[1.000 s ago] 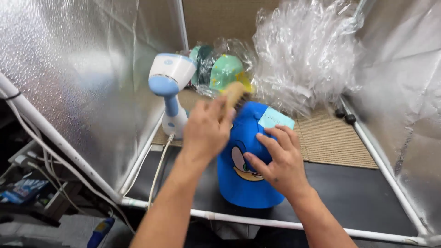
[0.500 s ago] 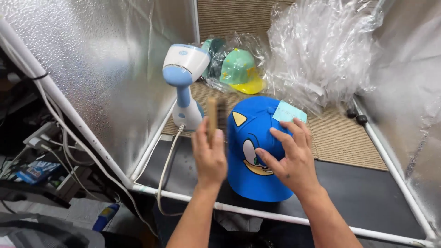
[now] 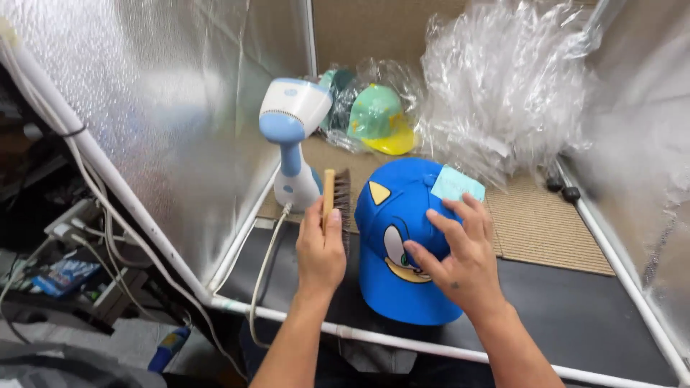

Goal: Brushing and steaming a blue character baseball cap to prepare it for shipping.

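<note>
A bright blue cap (image 3: 392, 215) with a cartoon face, yellow ears and a pale tag lies on the dark mat in the middle. My right hand (image 3: 456, 251) rests flat on its crown and front, fingers spread. My left hand (image 3: 321, 248) grips a wooden-backed bristle brush (image 3: 335, 195) by its lower end. The brush stands upright just left of the cap, bristles facing the cap.
A blue and white handheld steamer (image 3: 291, 136) stands upright at the back left, its cord running forward. A green and yellow cap in plastic (image 3: 377, 118) and a heap of clear plastic bags (image 3: 503, 79) sit behind. Silver reflective walls and white frame tubes (image 3: 402, 343) enclose the space.
My left hand has drawn the brush off the cap's crown and down to the cap's left side. My right hand stays on the cap.
</note>
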